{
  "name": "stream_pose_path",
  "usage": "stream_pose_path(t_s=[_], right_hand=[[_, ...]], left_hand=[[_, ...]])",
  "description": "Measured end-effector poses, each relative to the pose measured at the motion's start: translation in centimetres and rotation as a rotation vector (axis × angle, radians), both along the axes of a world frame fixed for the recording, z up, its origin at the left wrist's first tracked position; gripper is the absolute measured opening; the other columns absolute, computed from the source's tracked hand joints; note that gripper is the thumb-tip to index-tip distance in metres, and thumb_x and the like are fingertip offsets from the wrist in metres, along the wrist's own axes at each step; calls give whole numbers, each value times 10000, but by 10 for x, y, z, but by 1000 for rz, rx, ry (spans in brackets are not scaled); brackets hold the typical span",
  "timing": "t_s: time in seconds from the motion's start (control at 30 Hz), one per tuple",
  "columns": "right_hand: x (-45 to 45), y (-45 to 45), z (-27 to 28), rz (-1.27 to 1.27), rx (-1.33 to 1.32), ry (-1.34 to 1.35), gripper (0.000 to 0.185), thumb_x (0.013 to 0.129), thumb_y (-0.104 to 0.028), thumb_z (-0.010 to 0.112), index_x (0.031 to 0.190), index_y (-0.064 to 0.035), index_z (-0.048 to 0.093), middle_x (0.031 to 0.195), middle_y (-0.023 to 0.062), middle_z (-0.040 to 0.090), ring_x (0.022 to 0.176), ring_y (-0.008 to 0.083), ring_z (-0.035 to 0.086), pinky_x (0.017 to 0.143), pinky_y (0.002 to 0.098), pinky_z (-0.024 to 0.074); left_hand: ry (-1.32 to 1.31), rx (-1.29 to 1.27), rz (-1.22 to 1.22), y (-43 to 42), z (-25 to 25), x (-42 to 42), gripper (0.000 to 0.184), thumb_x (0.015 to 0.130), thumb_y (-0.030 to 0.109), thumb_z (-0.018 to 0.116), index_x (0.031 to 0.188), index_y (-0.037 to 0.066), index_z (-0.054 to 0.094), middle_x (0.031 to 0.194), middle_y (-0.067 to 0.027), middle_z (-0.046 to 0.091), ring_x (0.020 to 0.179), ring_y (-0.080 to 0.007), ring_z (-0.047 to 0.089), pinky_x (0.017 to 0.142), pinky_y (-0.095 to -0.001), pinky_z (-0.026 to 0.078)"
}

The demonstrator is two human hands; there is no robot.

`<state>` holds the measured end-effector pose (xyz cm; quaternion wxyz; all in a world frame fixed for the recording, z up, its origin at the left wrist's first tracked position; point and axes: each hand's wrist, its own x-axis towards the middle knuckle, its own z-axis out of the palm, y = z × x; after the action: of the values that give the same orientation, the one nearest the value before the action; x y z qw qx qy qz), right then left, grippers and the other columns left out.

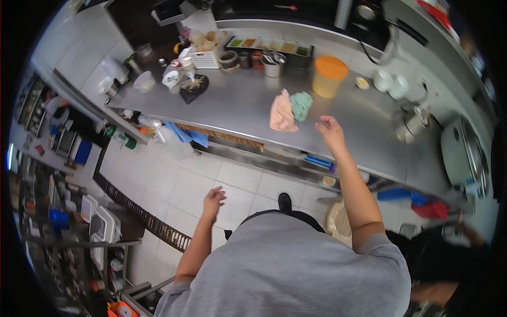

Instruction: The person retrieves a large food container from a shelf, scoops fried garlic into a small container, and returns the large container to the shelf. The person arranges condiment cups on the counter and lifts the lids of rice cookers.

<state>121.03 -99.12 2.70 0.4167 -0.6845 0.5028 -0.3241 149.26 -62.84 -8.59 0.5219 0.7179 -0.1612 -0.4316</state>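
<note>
My right hand (330, 132) reaches over the front part of the steel counter (227, 108), fingers loosely bent and apart, holding nothing. Just left of it lie a crumpled pink cloth (283, 112) and a green cloth (301, 106), touching each other. Behind these stands a yellow tub with an orange lid (330, 68). Low at my side, above the tiled floor, hangs my left hand (214, 203); its fingers are spread a little and it touches nothing.
A steel pot of utensils (273, 67), a tray of chopped fillings (272, 45) and a white basket (206, 57) line the counter's back. White cups (391, 84) and a large lidded pot (458, 153) stand right. A person in dark clothing (438, 253) is close at my right.
</note>
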Motion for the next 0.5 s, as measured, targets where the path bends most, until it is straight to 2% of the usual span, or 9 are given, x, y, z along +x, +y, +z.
stream_pose_path(t_s=[0.03, 0.07, 0.13, 0.17, 0.27, 0.3, 0.33, 0.4, 0.5], right_hand=[[27, -28, -11, -28, -19, 41, 586, 755, -384, 705, 1207, -48, 544, 1242, 181, 535, 1115, 276, 524, 939, 399, 417], [59, -50, -18, -73, -67, 173, 664, 756, -437, 681, 1261, -51, 492, 1305, 206, 461, 1190, 302, 447, 979, 440, 360], [126, -62, -35, -184, -142, 449, 820, 756, -543, 632, 1368, -56, 387, 1431, 254, 313, 1342, 354, 293, 1060, 523, 247], [150, -62, -32, -118, -7, 514, 948, 741, -640, 569, 1431, -62, 272, 1499, 254, 140, 1401, 392, 95, 1079, 598, 105], [187, -104, -119, -262, -133, 872, 943, 737, -606, 595, 1433, -58, 271, 1491, 273, 136, 1403, 403, 66, 1090, 589, 79], [190, -117, -126, -325, -232, 830, 884, 762, -576, 581, 1414, -47, 303, 1482, 270, 164, 1396, 401, 96, 1093, 581, 79], [192, -133, -132, -386, -331, 779, 826, 788, -547, 567, 1394, -36, 334, 1473, 268, 192, 1390, 399, 126, 1096, 574, 79], [198, -175, -124, -366, -434, 780, 683, 839, -475, 531, 1341, -30, 405, 1418, 255, 294, 1331, 398, 247, 1069, 569, 156], [218, -213, -132, -427, -553, 768, 535, 864, -420, 521, 1217, -17, 502, 1337, 214, 390, 1222, 374, 363, 961, 565, 273]], left_hand=[[66, 4, 33, -12, 10, -10, 359, 893, 177, 520, 1234, 64, 521, 1088, -86, 611, 924, -195, 602, 782, -356, 483], [148, 5, 40, -22, 14, -14, 359, 886, 175, 540, 1227, 61, 528, 1098, -85, 611, 939, -190, 602, 784, -346, 484], [71, 47, -25, -38, 27, -12, 363, 875, 170, 565, 1219, 59, 536, 1100, -87, 611, 947, -179, 603, 782, -327, 484], [5, 61, -30, -38, 21, -2, 365, 866, 160, 583, 1214, 58, 543, 1098, -86, 614, 949, -163, 602, 775, -304, 484], [-56, 109, 64, -33, 30, 36, 356, 899, 178, 546, 1231, 52, 519, 1126, -103, 610, 974, -186, 608, 800, -310, 481], [-46, 120, 160, -35, 42, 52, 334, 873, 142, 579, 1190, 38, 558, 1044, -78, 631, 888, -146, 608, 726, -267, 471], [-109, 143, 157, -32, 37, 78, 330, 886, 147, 563, 1199, 40, 548, 1055, -78, 629, 902, -150, 609, 743, -276, 474], [-232, 193, 150, -23, 23, 134, 324, 913, 157, 530, 1215, 43, 530, 1076, -77, 626, 930, -159, 610, 778, -294, 479], [-416, 161, 150, -63, 38, 223, 289, 909, 151, 558, 1169, 26, 566, 1002, -57, 641, 875, -127, 606, 720, -257, 476]])
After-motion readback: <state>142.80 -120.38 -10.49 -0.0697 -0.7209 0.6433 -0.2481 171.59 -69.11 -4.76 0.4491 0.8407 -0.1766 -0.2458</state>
